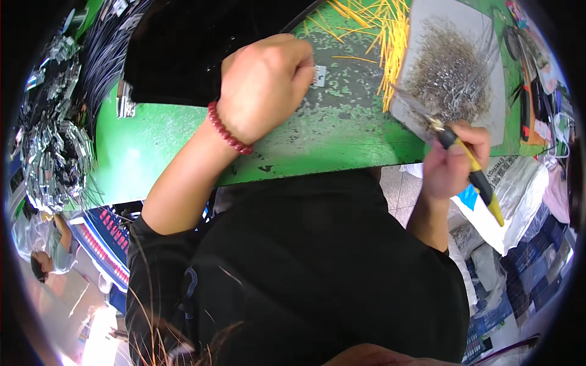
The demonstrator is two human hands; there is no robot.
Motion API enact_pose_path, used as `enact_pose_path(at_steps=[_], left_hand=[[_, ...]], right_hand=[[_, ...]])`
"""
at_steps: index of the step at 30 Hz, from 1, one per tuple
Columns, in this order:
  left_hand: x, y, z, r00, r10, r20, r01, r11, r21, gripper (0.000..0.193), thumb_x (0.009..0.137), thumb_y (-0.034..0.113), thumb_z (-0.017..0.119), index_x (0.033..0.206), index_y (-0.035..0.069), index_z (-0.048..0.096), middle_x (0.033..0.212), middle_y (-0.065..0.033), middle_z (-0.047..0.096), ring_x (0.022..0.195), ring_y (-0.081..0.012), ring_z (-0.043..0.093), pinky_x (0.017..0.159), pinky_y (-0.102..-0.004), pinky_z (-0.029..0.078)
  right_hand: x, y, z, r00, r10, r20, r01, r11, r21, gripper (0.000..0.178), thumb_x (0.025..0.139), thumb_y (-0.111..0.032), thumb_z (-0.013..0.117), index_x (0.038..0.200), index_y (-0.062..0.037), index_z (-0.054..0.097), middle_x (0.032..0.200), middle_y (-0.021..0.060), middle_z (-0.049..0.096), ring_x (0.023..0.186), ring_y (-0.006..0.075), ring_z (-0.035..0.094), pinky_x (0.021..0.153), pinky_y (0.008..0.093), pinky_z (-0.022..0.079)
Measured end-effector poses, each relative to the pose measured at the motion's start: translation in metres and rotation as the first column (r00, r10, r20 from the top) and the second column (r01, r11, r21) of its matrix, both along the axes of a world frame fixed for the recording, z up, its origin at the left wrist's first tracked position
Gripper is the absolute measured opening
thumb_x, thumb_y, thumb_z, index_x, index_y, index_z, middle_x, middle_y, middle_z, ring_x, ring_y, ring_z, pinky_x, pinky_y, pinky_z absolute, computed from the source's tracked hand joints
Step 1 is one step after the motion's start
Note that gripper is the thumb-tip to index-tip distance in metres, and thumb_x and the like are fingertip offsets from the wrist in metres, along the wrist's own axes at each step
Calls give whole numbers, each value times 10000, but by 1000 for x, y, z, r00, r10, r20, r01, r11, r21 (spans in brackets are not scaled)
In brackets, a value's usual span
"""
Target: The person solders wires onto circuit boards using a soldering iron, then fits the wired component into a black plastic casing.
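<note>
My left hand point(265, 85) rests over the green worktable point(342, 137), fingers curled under and closed, a red bead bracelet at the wrist. What the fingers hold is hidden beneath the hand. A small silver metal piece point(319, 76) shows just beside the curled fingers. In my right hand point(455, 158) is a black-and-yellow soldering iron point(473, 163), gripped around its handle. Its metal end points up and left, over the lower left edge of a grey pad point(497, 113). On that pad lies a heap of fine dark and silvery bits point(448, 76).
Loose thin yellow wires point(397, 43) lie left of the pad. A glossy black sheet point(177, 61) covers the table's upper left. Bundles of dark wires point(113, 55) and shiny metal parts point(58, 165) crowd the left edge. Pliers-like tools point(525, 104) lie far right, above white bags point(513, 195).
</note>
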State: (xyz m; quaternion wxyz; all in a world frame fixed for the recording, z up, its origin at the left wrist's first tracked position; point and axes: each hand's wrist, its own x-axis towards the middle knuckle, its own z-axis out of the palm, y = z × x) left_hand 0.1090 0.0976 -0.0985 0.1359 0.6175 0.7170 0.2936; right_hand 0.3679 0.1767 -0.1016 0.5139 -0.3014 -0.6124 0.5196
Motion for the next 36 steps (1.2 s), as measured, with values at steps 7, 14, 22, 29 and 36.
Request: enact_pose_path(at_steps=[7,14,22,29,36], left_hand=[[-3,-4,-2,1000,7,30,-8,1000,18,71,763,78,679,733,47,623,702,-69,593,625,-263,606,548,-345,469],[-5,-3,-2,999,-14,32,12,999,42,70,763,79,667,727,55,612,719,-64,591,661,-275,610,562,-357,480],[-3,-3,-1,1000,-11,-26,12,999,38,61,758,76,677,745,75,617,722,-57,570,686,-270,605,568,-367,485],[-5,-4,-1,999,-41,5,41,998,39,53,759,74,679,756,67,626,734,-61,575,705,-277,607,588,-367,485],[-6,-4,-1,999,-32,-13,33,999,8,46,765,76,674,760,68,630,739,-61,582,705,-280,610,586,-368,488]], right_hand=[[-55,-11,-21,990,135,48,-134,991,-15,169,825,-101,654,911,10,561,711,10,525,607,55,441,557,212,351],[-54,-13,-26,977,100,190,-110,993,41,265,797,-214,729,903,-1,610,734,4,586,618,49,491,568,200,382],[-56,-13,-27,978,84,191,-93,995,38,282,792,-233,733,904,-2,614,736,7,590,618,51,500,573,199,391],[-54,-14,-27,977,68,204,-80,995,52,267,780,-217,733,900,-6,622,734,7,585,615,52,499,571,199,391],[-56,-14,-25,966,89,245,-104,993,48,268,780,-215,736,902,-4,625,722,0,578,605,49,492,560,196,383]])
